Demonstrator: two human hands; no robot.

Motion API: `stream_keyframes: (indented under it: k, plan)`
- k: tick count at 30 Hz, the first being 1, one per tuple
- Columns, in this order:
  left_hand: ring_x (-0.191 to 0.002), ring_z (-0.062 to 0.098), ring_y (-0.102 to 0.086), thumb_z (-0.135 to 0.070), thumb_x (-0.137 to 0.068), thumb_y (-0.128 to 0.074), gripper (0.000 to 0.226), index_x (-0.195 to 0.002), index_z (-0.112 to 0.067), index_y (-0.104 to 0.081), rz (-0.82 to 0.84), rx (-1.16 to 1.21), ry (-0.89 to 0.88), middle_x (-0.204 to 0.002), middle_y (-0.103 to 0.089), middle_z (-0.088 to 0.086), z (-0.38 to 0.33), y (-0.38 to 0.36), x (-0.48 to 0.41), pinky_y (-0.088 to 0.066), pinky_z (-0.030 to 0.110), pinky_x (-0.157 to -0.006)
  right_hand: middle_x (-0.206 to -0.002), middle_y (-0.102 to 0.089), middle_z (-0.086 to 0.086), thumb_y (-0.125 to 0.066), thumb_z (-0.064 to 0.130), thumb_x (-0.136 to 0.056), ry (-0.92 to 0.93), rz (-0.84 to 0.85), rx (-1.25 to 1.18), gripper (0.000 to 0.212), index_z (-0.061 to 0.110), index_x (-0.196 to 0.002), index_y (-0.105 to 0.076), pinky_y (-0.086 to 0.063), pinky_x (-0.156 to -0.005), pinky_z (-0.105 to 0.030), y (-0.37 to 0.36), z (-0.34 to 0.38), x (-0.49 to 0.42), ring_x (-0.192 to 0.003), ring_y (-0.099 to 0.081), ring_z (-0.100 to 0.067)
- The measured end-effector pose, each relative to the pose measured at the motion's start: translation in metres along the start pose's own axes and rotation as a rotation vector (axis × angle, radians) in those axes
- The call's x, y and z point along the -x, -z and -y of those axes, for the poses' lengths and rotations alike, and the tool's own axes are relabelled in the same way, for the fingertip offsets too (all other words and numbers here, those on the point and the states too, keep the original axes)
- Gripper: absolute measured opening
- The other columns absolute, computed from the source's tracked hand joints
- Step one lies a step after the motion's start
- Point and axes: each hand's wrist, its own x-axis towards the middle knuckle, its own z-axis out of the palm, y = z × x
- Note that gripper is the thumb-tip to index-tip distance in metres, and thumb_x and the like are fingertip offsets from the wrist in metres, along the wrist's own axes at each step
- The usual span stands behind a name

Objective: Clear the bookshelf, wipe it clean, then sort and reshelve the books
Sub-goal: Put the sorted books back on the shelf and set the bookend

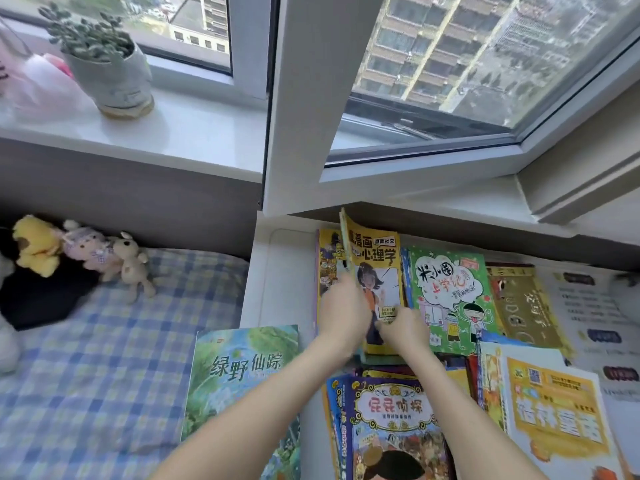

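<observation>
Now the left grip (341, 308) holds a thin book (345, 244) upright at frame centre; the right grip (403, 329) pinches the yellow book (377, 268) beside it. Held only by edges, they could slip, I think, and scatter the piles (391, 410) on the tabletop (277, 271).

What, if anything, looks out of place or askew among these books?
The large green book lies apart from the rest, straddling the checked bedsheet and the white ledge. The other books overlap in tilted, loose piles. Nothing looks torn or spilled.
</observation>
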Motion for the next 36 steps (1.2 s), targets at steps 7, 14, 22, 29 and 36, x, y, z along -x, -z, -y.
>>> stream_keyframes:
  k: [7,14,22,29,36]
  plan:
    - [-0.095,0.028,-0.062,-0.020,-0.097,-0.044,0.023,-0.115,-0.008,-0.051,0.153,0.266,0.043,-0.104,-0.064,0.012,-0.006,0.004,-0.007,-0.050,0.036,-0.075,-0.096,-0.071,-0.009,-0.043,0.053,-0.095,0.155,0.056,-0.222,0.045,0.018,-0.104,-0.070,-0.047,-0.068,-0.029,0.027,0.008,0.026,-0.092,-0.063,-0.026]
    - [-0.071,0.019,-0.058,-0.032,-0.104,-0.032,0.037,-0.095,-0.007,-0.059,0.476,0.598,0.244,-0.087,-0.061,0.011,0.020,0.019,-0.033,-0.050,0.028,-0.070,-0.122,-0.060,-0.013,-0.052,0.018,-0.094,0.309,0.059,0.029,0.060,0.011,-0.146,-0.023,-0.049,-0.085,-0.036,-0.002,0.031,0.048,-0.111,-0.059,-0.031]
    - [-0.122,0.034,-0.052,-0.066,-0.091,-0.038,0.077,-0.131,-0.001,-0.051,0.228,0.578,0.490,-0.135,-0.053,0.019,0.035,0.005,-0.057,-0.042,0.038,-0.104,-0.128,-0.055,-0.021,-0.046,0.011,-0.096,0.297,0.026,0.125,0.052,0.001,-0.142,-0.024,-0.047,-0.087,-0.035,-0.020,0.049,0.043,-0.115,-0.057,-0.033]
    - [-0.085,0.020,-0.065,-0.038,-0.076,-0.076,0.029,-0.072,-0.021,-0.053,0.185,0.383,0.394,-0.092,-0.066,0.004,0.037,0.000,-0.060,-0.054,0.031,-0.075,-0.133,-0.056,-0.011,-0.051,0.023,-0.095,0.345,0.119,-0.069,0.041,0.009,-0.134,-0.050,-0.040,-0.100,-0.035,-0.007,0.040,0.045,-0.124,-0.050,-0.030]
    - [-0.086,0.023,-0.067,-0.013,-0.078,-0.078,0.024,-0.080,-0.019,-0.054,0.261,0.693,0.394,-0.097,-0.069,0.008,0.020,-0.004,-0.044,-0.056,0.040,-0.083,-0.147,-0.045,-0.005,-0.043,0.018,-0.099,0.293,0.178,-0.316,0.047,0.015,-0.146,-0.040,-0.037,-0.108,-0.032,-0.004,0.016,0.042,-0.136,-0.041,-0.023]
